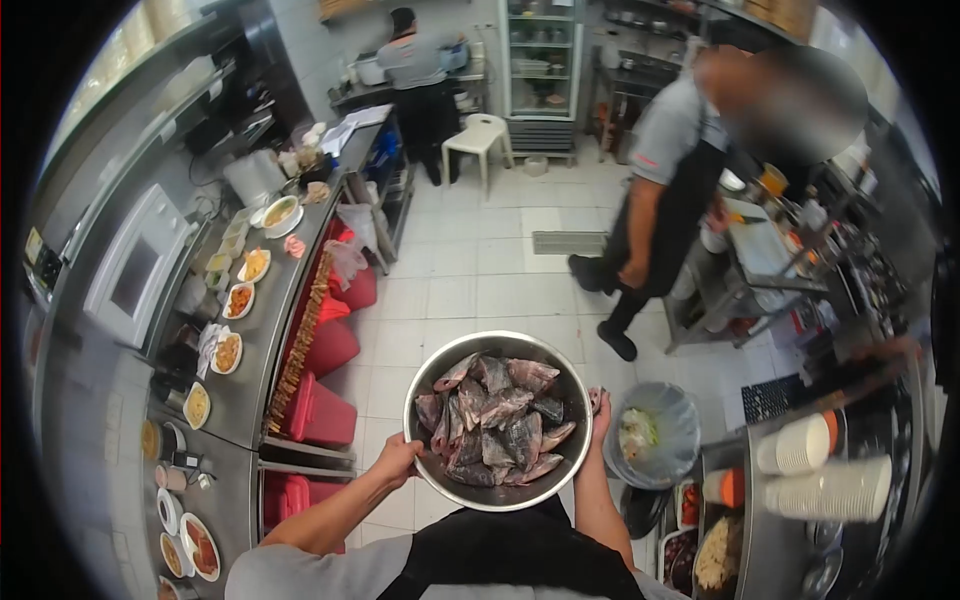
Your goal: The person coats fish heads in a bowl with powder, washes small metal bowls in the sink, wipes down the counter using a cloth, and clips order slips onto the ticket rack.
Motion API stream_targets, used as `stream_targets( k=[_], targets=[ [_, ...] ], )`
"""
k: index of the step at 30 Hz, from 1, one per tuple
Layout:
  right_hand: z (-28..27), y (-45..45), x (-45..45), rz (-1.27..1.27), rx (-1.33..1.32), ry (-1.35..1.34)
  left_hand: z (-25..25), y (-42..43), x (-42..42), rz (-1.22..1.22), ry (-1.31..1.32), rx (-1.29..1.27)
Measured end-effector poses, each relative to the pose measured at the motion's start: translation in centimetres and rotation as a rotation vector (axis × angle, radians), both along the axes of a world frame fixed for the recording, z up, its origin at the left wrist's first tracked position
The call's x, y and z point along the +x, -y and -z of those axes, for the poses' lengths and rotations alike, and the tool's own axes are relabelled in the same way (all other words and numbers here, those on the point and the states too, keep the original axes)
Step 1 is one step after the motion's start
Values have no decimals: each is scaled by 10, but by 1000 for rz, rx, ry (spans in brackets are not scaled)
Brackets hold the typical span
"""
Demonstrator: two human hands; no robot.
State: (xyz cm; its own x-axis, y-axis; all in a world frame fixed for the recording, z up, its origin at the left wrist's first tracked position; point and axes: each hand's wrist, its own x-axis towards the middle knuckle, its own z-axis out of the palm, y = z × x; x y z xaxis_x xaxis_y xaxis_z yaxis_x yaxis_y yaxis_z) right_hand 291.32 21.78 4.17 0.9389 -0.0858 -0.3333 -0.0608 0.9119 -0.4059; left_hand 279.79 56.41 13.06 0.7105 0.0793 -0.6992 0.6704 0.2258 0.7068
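Note:
Between my two hands I carry a round metal bowl (412,385) in front of my apron. It is heaped with cut raw fish pieces (500,415), dark skin and pale flesh showing. My left hand (400,457) grips the bowl's left rim, fingers curled beneath it. On the opposite side, my right hand (598,415) holds the rim, its fingers partly hidden behind the metal. The bowl is roughly level, above the tiled floor.
Plates of food (240,300) line the steel counter (255,385) at left, over red bins (320,410). A lined waste bin (655,435) stands at right, near stacked tubs (830,487). One co-worker (670,170) stands ahead right; another (415,80) is farther back by a white stool (478,140).

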Motion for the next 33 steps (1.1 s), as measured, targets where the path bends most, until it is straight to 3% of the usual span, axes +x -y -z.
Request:
stream_targets(
  k=[2,5,6,12,14,19,21,22,24,28,30,32,33],
  targets=[
    [11,-34,52,12,21,-89,-1,-19,31,-110,14,36],
    [1,-79,117,-192,79,-125,-29,-40,74,-104,95,146],
    [-28,-97,136,-291,69,-74,-24,-55,89,-116,86,149],
    [-72,-165,274,-514,133,-26,-55,-84,182,-164,110,379],
    [-58,-175,327,-551,105,-19,-64,-77,228,-337,348,283],
    [-27,-182,453,-513,114,-44,-33,-92,357,-210,332,392],
    [-26,-167,492,-488,110,46,-24,-93,413,-207,389,355],
    [-23,-158,522,-452,-27,-71,-18,-86,455,-205,458,310],
    [-9,-122,562,-343,-55,-32,5,-76,521,-133,557,223],
    [-32,-142,541,-140,43,-241,-30,-111,535,26,420,271],
    [-25,-139,541,-42,-95,-262,-31,-116,550,64,388,255],
    [-82,-152,552,-56,-15,-313,-29,-125,567,110,370,204],
    [-42,-135,581,-18,-26,-256,-11,-122,597,105,401,212]
  ],
)
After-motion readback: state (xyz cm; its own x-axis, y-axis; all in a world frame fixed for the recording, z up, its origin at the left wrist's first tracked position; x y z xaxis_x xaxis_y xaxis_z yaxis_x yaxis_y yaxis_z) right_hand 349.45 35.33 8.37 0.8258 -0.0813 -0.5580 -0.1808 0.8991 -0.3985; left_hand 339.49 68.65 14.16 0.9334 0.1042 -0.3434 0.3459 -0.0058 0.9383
